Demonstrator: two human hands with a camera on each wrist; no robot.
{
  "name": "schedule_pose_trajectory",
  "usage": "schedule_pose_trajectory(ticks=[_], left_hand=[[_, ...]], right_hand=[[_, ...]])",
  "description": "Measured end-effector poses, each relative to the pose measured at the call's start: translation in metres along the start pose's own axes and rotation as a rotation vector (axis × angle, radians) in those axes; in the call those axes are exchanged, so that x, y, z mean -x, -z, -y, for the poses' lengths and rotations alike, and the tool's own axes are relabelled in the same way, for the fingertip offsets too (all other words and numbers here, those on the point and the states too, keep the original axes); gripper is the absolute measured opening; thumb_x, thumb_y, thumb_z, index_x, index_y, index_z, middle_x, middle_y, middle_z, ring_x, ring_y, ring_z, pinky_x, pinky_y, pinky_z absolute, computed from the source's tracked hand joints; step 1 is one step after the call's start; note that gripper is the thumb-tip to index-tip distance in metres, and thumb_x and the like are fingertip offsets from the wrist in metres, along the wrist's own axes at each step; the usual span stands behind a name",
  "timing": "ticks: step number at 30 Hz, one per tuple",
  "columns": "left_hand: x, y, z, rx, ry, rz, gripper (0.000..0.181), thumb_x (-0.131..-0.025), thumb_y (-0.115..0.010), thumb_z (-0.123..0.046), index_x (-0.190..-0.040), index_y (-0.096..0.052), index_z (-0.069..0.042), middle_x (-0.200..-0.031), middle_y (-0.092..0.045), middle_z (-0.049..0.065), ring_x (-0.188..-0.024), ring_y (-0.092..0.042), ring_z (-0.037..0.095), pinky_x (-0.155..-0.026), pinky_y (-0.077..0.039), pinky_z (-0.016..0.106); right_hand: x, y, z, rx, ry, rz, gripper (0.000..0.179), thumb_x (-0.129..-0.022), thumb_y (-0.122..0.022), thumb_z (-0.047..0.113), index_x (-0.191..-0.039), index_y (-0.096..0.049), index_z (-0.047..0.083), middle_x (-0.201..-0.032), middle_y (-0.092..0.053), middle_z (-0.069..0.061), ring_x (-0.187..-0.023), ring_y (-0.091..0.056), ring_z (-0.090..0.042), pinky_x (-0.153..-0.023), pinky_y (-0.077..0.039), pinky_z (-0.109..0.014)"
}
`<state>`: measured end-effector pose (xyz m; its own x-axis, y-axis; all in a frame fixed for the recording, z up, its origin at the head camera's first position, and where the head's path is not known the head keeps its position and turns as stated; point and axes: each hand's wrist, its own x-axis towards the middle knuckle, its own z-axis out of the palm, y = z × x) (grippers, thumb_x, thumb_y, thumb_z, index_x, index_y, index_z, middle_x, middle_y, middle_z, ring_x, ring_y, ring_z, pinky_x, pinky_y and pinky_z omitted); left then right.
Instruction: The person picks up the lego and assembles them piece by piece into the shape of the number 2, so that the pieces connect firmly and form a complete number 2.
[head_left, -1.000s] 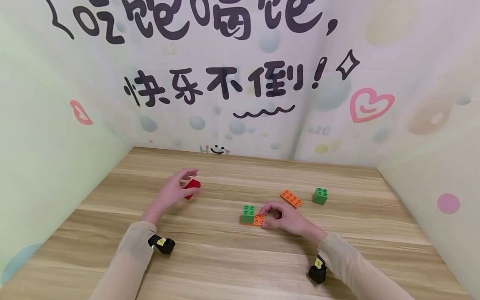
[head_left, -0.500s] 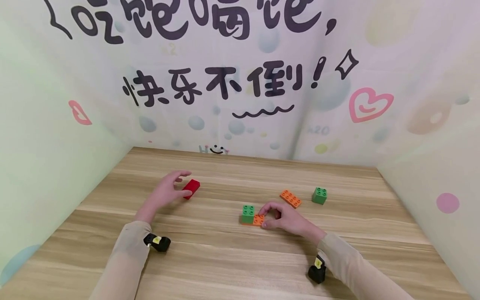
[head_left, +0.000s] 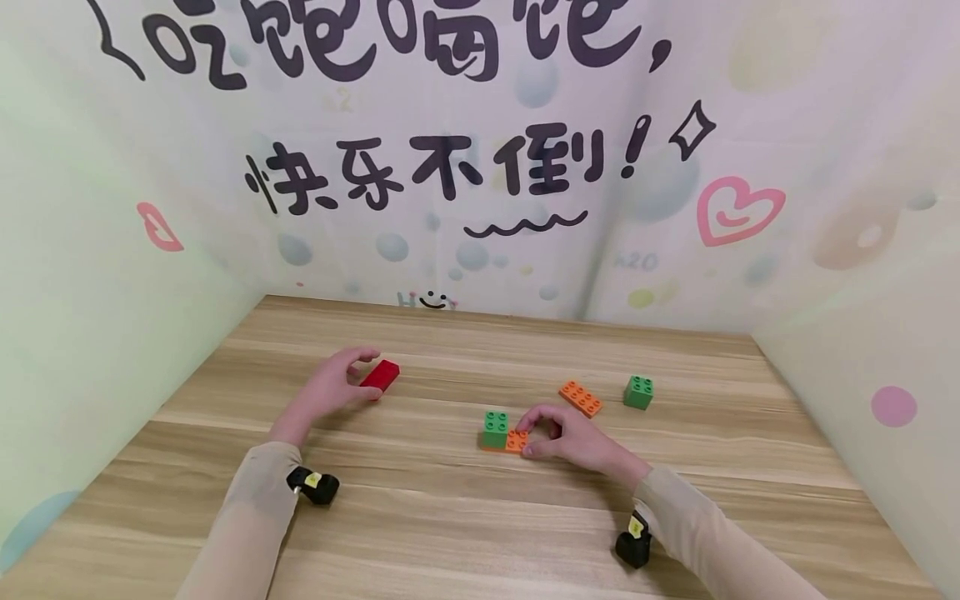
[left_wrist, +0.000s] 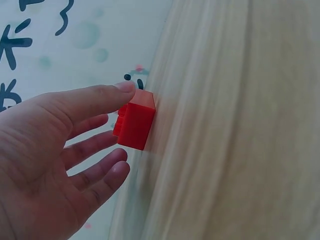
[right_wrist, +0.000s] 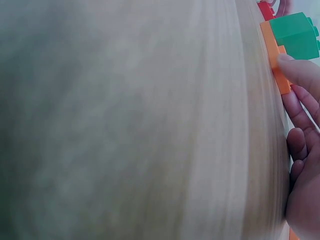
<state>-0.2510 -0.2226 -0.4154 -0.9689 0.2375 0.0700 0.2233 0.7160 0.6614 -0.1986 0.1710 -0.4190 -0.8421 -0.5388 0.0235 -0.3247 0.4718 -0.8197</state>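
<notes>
A red toy brick (head_left: 381, 376) rests on the table at the left, studs up as the left wrist view shows. My left hand (head_left: 334, 385) reaches round its near left end, thumb and fingers spread apart. In the left wrist view the thumb overlaps the corner of the red brick (left_wrist: 136, 122); whether it touches cannot be told. My right hand (head_left: 576, 436) pinches the right end of a flat orange brick (head_left: 517, 441) between thumb and fingers. A green brick (head_left: 496, 428) is seated on that orange brick's left half. The orange brick's right edge is partly hidden.
Behind my right hand lies another flat orange brick (head_left: 581, 398). Farther right stands a second green brick (head_left: 639, 392). The wooden table (head_left: 450, 525) meets a printed cloth wall (head_left: 420, 267) at the back, with walls on both sides.
My left hand first drew back left from over the red brick, then its thumb came in slightly along the brick's near side. The right hand keeps its hold in place.
</notes>
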Motion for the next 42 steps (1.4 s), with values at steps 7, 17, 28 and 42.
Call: schedule_pose_trajectory(ticks=[7, 17, 28, 42], left_hand=[[-0.004, -0.003, 0.005, -0.044, 0.004, 0.022, 0.065, -0.083, -0.079, -0.016, -0.139, -0.05, 0.0, -0.131, -0.058, 0.024, -0.109, -0.06, 0.037, -0.094, -0.052, 0.051], [-0.007, -0.004, 0.007, -0.06, 0.015, 0.05, 0.051, -0.086, -0.074, -0.011, -0.132, -0.056, 0.002, -0.121, -0.063, 0.025, -0.102, -0.06, 0.035, -0.093, -0.052, 0.05], [-0.01, 0.001, 0.011, -0.016, 0.018, 0.107, 0.049, -0.087, -0.07, -0.006, -0.134, -0.056, -0.003, -0.127, -0.06, 0.026, -0.104, -0.061, 0.035, -0.089, -0.052, 0.046], [-0.01, 0.004, 0.011, -0.015, 0.031, 0.12, 0.048, -0.086, -0.07, -0.003, -0.133, -0.06, -0.006, -0.131, -0.058, 0.024, -0.102, -0.06, 0.032, -0.084, -0.051, 0.039]], right_hand=[[0.0, 0.0, 0.0, 0.003, 0.0, 0.0, 0.025, -0.084, -0.077, 0.012, -0.107, -0.068, 0.007, -0.104, -0.067, -0.015, -0.071, -0.038, -0.016, -0.065, -0.031, -0.022], [0.001, 0.0, 0.002, 0.001, 0.001, -0.009, 0.024, -0.084, -0.078, 0.011, -0.106, -0.069, 0.007, -0.105, -0.068, -0.011, -0.073, -0.039, -0.017, -0.067, -0.031, -0.022], [0.0, -0.001, 0.0, 0.004, 0.004, -0.015, 0.024, -0.083, -0.078, 0.011, -0.105, -0.069, 0.008, -0.105, -0.068, -0.01, -0.073, -0.039, -0.017, -0.067, -0.031, -0.022], [-0.002, -0.002, -0.009, 0.012, 0.01, -0.016, 0.024, -0.083, -0.078, 0.012, -0.105, -0.069, 0.01, -0.104, -0.068, -0.01, -0.072, -0.038, -0.017, -0.065, -0.031, -0.023]])
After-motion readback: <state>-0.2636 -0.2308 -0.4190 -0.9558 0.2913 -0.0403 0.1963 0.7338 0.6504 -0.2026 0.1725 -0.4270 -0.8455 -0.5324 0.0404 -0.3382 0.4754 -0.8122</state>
